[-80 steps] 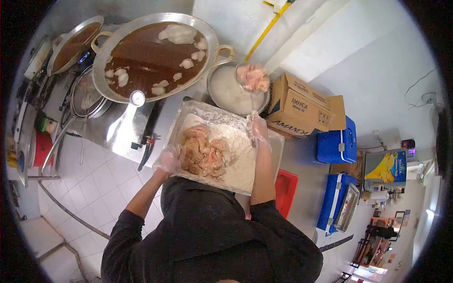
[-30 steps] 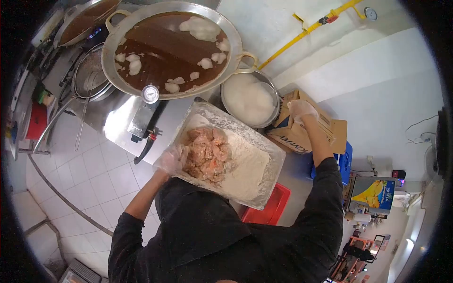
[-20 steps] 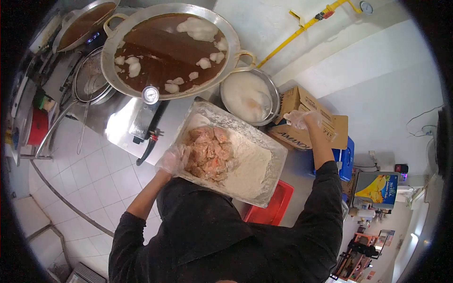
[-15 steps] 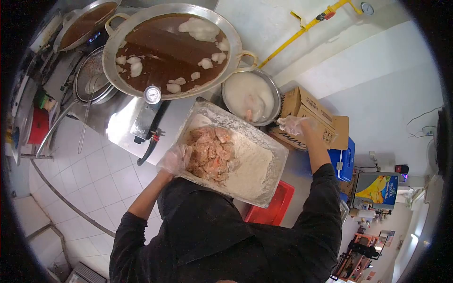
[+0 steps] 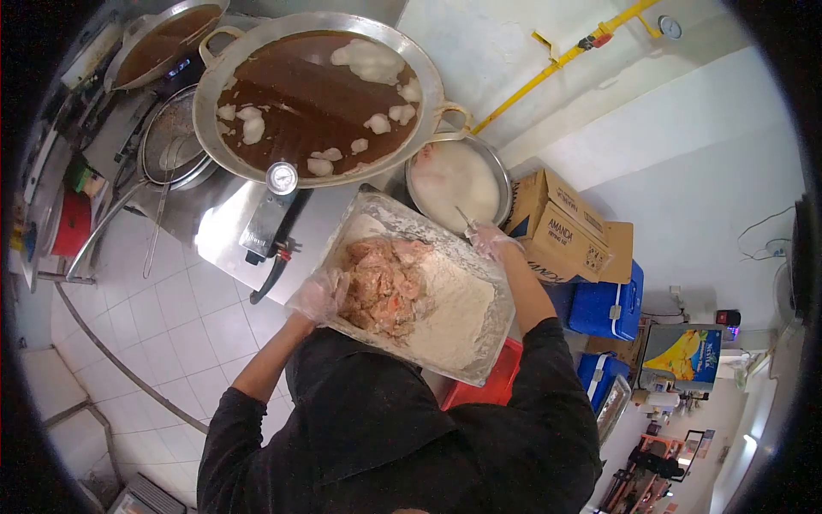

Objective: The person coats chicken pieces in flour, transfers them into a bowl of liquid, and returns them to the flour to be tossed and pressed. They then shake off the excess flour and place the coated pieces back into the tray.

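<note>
My left hand [image 5: 318,295], in a clear plastic glove, grips the left edge of a floury rectangular tray [image 5: 499,349]. Battered raw meat pieces [image 5: 381,283] are heaped in the tray's left half, beside loose white flour [image 5: 454,317]. My right hand [image 5: 490,242], also gloved, is closed round a thin metal handle [image 5: 463,216] at the near rim of a round metal bowl [image 5: 505,167]. The utensil's lower end is hidden in the bowl's milky white liquid [image 5: 454,184]. Something pinkish shows under the liquid near the far left side.
A large two-handled pan [image 5: 201,128] of brown oil with pale floating lumps stands beyond the tray. A thermometer dial [image 5: 282,178] tops a metal box. Strainers [image 5: 175,141] sit left. Cardboard boxes [image 5: 556,231], a blue cooler [image 5: 608,300] and a red tub [image 5: 479,392] are right.
My right hand has moved left and slightly down with the handle, toward the tray's corner. The pinkish piece has shifted to the bowl's far left. My left hand keeps its hold on the tray.
</note>
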